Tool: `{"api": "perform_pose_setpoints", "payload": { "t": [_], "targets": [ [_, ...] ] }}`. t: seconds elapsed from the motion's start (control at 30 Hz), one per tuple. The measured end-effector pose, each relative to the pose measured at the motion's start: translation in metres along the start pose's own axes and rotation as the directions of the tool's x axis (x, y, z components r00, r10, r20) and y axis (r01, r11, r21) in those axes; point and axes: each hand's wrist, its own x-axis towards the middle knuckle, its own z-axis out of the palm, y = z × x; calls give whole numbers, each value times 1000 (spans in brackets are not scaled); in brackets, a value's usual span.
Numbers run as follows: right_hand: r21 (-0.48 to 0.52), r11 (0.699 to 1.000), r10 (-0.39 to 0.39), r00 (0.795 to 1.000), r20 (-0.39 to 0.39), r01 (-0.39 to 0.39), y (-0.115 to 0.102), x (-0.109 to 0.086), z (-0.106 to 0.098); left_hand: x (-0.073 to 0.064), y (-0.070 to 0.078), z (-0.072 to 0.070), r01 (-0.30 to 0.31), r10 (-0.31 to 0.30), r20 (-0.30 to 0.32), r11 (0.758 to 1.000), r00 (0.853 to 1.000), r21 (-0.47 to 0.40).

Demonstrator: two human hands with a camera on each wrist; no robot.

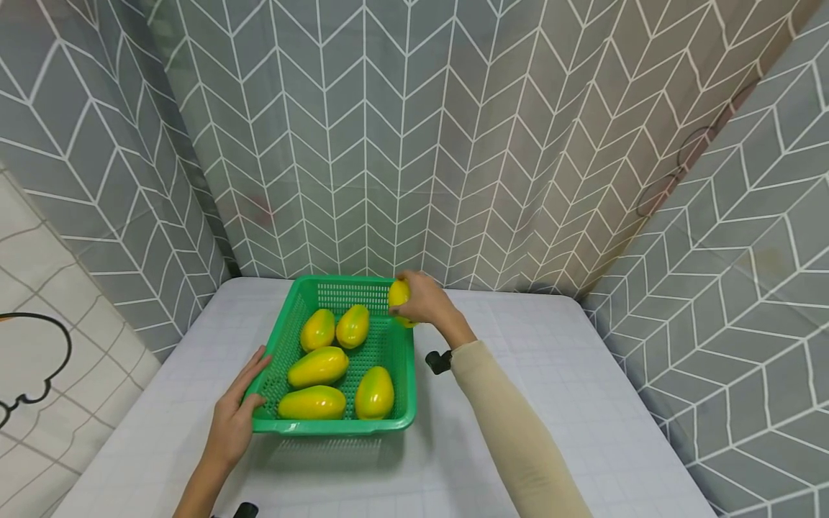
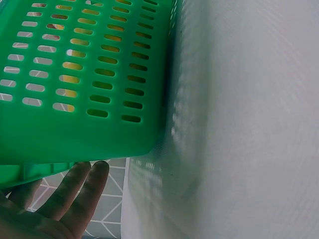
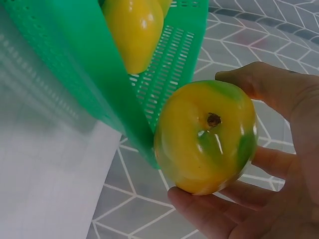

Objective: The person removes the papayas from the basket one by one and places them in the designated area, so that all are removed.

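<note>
A green plastic basket (image 1: 333, 426) with slotted walls holds several shiny yellow-green papayas (image 1: 319, 365). My left hand (image 1: 233, 414) lies along the basket's left side, its thumb and fingertips touching the rim. From the left wrist, its fairly straight fingers (image 2: 92, 194) show beside the green wall. My right hand (image 1: 427, 298) grips another papaya (image 3: 207, 137) at the basket's far right corner. Thumb and fingers are around this fruit in the right wrist view, its brown stem end facing the camera. Part of it overlaps the rim in view; whether they touch, I cannot tell.
The basket stands on a white-covered table (image 1: 518, 388). A grey curtain (image 1: 401, 144) with white chevron lines hangs behind the table, and similar patterned cloth (image 1: 745, 288) stands along the right side. White tile-patterned cloth (image 1: 52, 324) is at the left.
</note>
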Motion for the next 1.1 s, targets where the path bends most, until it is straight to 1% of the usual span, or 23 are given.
{"api": "perform_pose_setpoints", "payload": {
  "t": [0.2,0.37,0.47,0.6,0.9,1.1],
  "targets": [
    [23,1000,19,1000,5,-19,8,-3,-4,0,0,1,-6,6,-1,1000,1000,-7],
    [34,999,12,1000,-3,-12,14,-5,-7,0,1,0,-9,9,-2,1000,1000,0],
    [34,999,22,1000,-8,-21,20,-6,-7,0,2,0,-8,8,-3,1000,1000,0],
    [49,998,44,999,-17,-43,28,-9,-7,0,3,0,-8,8,-2,1000,1000,-4],
    [68,996,63,998,-32,-60,44,-15,-9,-1,3,0,2,-2,-5,1000,1000,-1],
    [80,995,71,997,-33,-68,54,-19,-5,-1,3,0,10,-10,-3,1000,1000,-5]
  ]
}}
